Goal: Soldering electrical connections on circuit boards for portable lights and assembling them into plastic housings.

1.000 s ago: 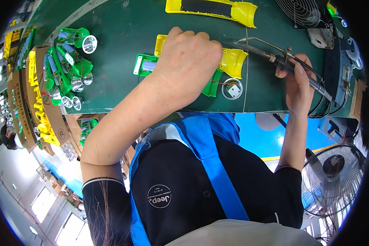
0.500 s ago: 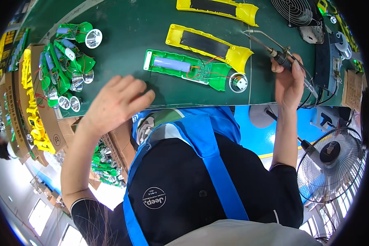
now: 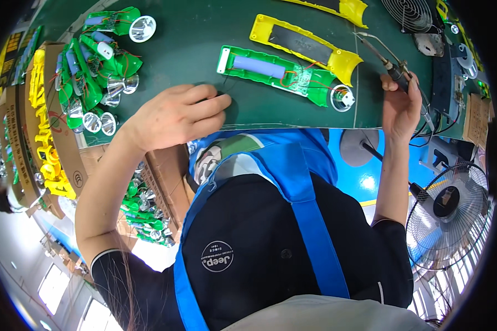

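- The left hand hovered at the near edge of the worktop, fingers half curled and apart; nothing showed in it, though its underside was hidden.
- The right hand, at the same edge, was closed around the handle of a soldering iron, whose tip pointed away from the person.
- Between the hands, a little farther in, lay the open green casing, holding a violet cell and a wired circuit board; a silver lamp cup sat at its right end.
- The step in hand looked like wiring work on this casing, with the iron held off it. A next touch would call for bringing the tip back over the joint and steadying the casing with the left hand, away from the hot end.
- Just beyond lay a yellow casing half, close along the green one, leaving little room on that side.
- The wider room for moving was leftward, up to a cluster of green assemblies.
- Farthest off, another yellow half and a round wire grille bounded any reach past the iron's tip.
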Action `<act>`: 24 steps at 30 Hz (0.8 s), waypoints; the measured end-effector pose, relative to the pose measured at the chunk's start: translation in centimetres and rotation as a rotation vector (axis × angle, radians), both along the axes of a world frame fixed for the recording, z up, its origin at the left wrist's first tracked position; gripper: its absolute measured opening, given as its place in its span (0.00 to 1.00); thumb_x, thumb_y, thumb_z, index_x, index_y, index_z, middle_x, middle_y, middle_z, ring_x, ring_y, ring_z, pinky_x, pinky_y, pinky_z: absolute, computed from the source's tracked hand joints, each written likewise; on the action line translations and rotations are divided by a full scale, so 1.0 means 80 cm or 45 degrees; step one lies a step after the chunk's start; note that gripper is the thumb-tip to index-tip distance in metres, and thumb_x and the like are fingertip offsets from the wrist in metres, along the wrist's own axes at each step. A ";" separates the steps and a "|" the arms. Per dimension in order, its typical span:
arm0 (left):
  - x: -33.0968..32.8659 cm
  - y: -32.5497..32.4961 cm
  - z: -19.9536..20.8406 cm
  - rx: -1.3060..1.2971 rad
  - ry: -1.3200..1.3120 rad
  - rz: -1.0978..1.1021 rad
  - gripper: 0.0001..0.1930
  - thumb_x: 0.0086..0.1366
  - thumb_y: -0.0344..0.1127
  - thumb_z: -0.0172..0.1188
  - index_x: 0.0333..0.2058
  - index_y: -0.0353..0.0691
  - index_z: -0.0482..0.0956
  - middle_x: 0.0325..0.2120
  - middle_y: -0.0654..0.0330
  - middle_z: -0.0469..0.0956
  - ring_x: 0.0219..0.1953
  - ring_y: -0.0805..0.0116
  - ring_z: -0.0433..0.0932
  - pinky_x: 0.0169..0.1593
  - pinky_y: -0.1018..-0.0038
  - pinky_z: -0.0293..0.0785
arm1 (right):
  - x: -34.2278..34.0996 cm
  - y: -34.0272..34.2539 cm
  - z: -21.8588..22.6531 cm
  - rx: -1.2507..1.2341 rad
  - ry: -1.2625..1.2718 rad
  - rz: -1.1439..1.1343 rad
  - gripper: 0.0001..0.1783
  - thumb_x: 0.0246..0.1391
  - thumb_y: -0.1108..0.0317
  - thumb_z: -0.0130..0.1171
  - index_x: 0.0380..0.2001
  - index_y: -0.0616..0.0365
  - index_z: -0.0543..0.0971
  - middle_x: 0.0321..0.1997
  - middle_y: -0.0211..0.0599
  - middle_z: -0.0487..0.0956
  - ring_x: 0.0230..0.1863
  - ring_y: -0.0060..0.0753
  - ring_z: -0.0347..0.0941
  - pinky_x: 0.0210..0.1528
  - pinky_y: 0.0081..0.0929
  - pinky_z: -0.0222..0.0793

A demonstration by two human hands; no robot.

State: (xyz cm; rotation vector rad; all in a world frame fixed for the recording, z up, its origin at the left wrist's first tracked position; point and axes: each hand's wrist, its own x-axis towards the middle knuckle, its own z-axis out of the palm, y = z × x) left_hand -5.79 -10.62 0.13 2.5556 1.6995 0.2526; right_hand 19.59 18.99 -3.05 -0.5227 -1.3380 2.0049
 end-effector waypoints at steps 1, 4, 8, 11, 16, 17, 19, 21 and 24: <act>0.000 0.005 -0.003 0.007 -0.096 0.004 0.12 0.46 0.34 0.54 0.32 0.41 0.72 0.39 0.63 0.71 0.39 0.66 0.70 0.36 0.74 0.70 | 0.001 0.000 0.001 -0.012 0.007 -0.011 0.14 0.57 0.62 0.46 0.38 0.63 0.70 0.26 0.36 0.69 0.33 0.31 0.59 0.43 0.28 0.55; 0.009 0.027 -0.002 0.001 -0.331 0.069 0.12 0.45 0.33 0.55 0.32 0.40 0.72 0.31 0.62 0.71 0.34 0.66 0.70 0.33 0.74 0.70 | 0.003 0.000 -0.002 -0.011 0.006 -0.018 0.14 0.57 0.62 0.46 0.38 0.63 0.70 0.26 0.36 0.68 0.33 0.30 0.59 0.43 0.28 0.55; 0.042 0.079 -0.001 0.283 -0.612 0.264 0.09 0.46 0.29 0.59 0.29 0.42 0.73 0.26 0.64 0.71 0.33 0.67 0.70 0.33 0.72 0.65 | -0.009 -0.008 0.004 0.107 -0.078 0.087 0.15 0.57 0.61 0.46 0.40 0.63 0.69 0.28 0.36 0.68 0.33 0.30 0.60 0.42 0.27 0.55; 0.046 0.090 -0.001 0.222 -0.688 0.371 0.07 0.47 0.28 0.61 0.27 0.43 0.74 0.25 0.66 0.71 0.31 0.67 0.70 0.34 0.71 0.61 | -0.011 -0.007 0.010 0.131 -0.111 0.185 0.15 0.57 0.62 0.46 0.39 0.65 0.68 0.27 0.38 0.70 0.34 0.30 0.64 0.42 0.27 0.59; 0.054 0.097 0.015 0.112 -0.538 0.467 0.08 0.46 0.26 0.62 0.26 0.43 0.73 0.24 0.66 0.71 0.29 0.67 0.69 0.35 0.73 0.58 | -0.014 -0.004 0.026 0.186 -0.312 0.314 0.15 0.56 0.62 0.46 0.37 0.65 0.68 0.27 0.37 0.68 0.30 0.27 0.63 0.37 0.25 0.59; 0.057 0.100 0.017 0.060 -0.490 0.511 0.08 0.46 0.26 0.61 0.25 0.43 0.73 0.23 0.66 0.71 0.29 0.67 0.69 0.35 0.72 0.59 | -0.016 -0.004 0.031 0.189 -0.358 0.365 0.15 0.54 0.61 0.48 0.34 0.65 0.69 0.26 0.37 0.69 0.28 0.26 0.64 0.34 0.24 0.60; 0.060 0.104 0.023 -0.001 -0.430 0.569 0.07 0.46 0.26 0.60 0.25 0.42 0.72 0.22 0.65 0.70 0.29 0.67 0.69 0.36 0.72 0.59 | -0.026 -0.002 0.036 0.183 -0.393 0.430 0.15 0.53 0.61 0.50 0.31 0.65 0.69 0.26 0.38 0.69 0.26 0.25 0.65 0.31 0.22 0.61; 0.061 0.109 0.027 -0.066 -0.420 0.616 0.05 0.47 0.28 0.59 0.23 0.42 0.72 0.23 0.62 0.71 0.31 0.64 0.71 0.38 0.69 0.61 | -0.037 0.000 0.038 0.259 -0.545 0.492 0.17 0.48 0.58 0.55 0.28 0.65 0.70 0.23 0.37 0.71 0.22 0.23 0.67 0.27 0.19 0.63; 0.062 0.110 0.028 -0.082 -0.448 0.624 0.05 0.47 0.28 0.58 0.23 0.41 0.71 0.23 0.62 0.71 0.31 0.63 0.71 0.38 0.69 0.61 | -0.046 0.004 0.034 0.276 -0.593 0.589 0.20 0.45 0.56 0.57 0.28 0.65 0.70 0.21 0.35 0.72 0.21 0.22 0.69 0.27 0.17 0.64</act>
